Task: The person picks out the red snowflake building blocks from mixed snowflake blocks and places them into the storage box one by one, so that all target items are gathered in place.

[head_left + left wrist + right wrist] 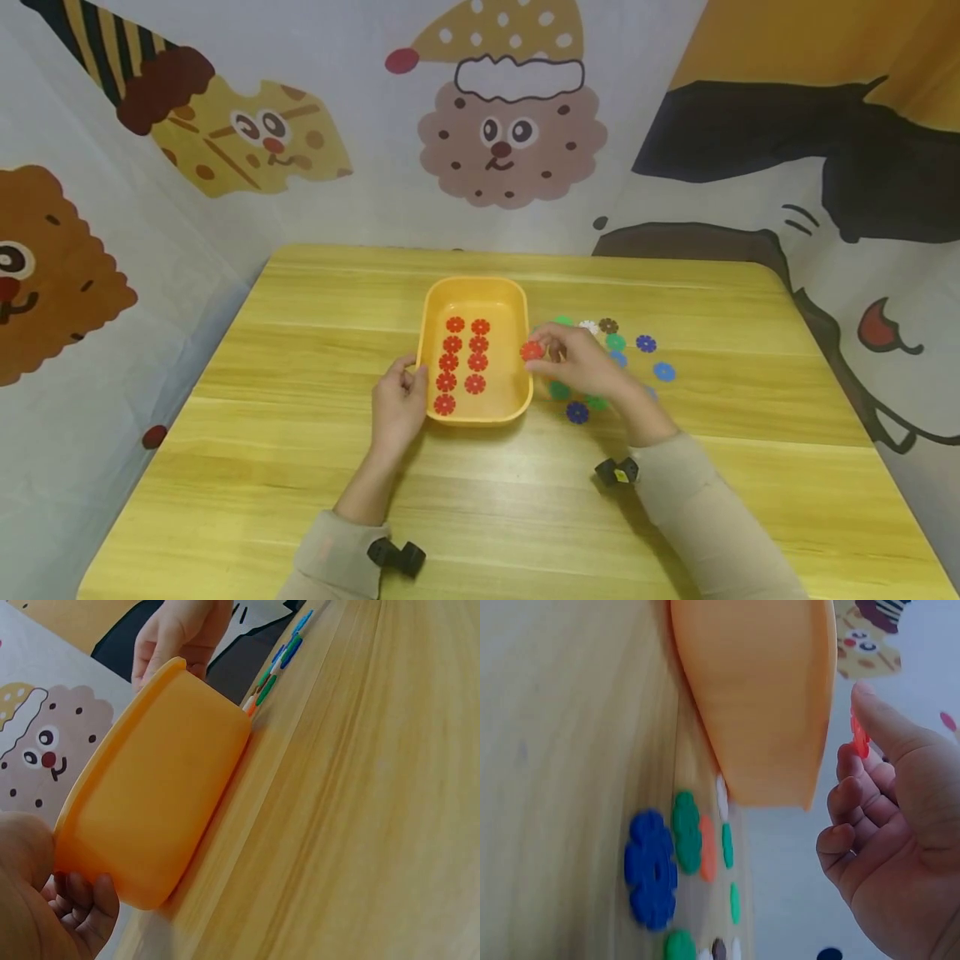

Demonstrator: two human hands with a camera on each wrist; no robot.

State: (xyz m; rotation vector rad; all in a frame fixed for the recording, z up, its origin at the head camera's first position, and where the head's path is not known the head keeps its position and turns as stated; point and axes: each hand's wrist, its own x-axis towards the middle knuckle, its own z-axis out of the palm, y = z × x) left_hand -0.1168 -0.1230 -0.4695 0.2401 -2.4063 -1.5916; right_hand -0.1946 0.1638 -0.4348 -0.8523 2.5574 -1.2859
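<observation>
A yellow plastic tray [510, 408] stands on the table, with several red notched plastic discs [447, 362] lying in two columns inside it. My left hand [399, 404] grips the tray's left side, its fingers against the outer wall [150, 795] in the left wrist view. Between thumb and fingertips, my right hand [573, 358] pinches another red notched disc [859, 735] beside the tray's right rim. Beneath and around this hand lie loose discs in several colours, among them a dark blue disc [577, 412] and a brown one [608, 326]. The hand covers part of that group.
The wooden table [300, 467] reaches back to a fabric wall printed with cartoon faces. Farther right are a light blue disc [663, 372] and a deep blue disc [646, 343]. Black wrist devices [396, 557] sit at both sleeves.
</observation>
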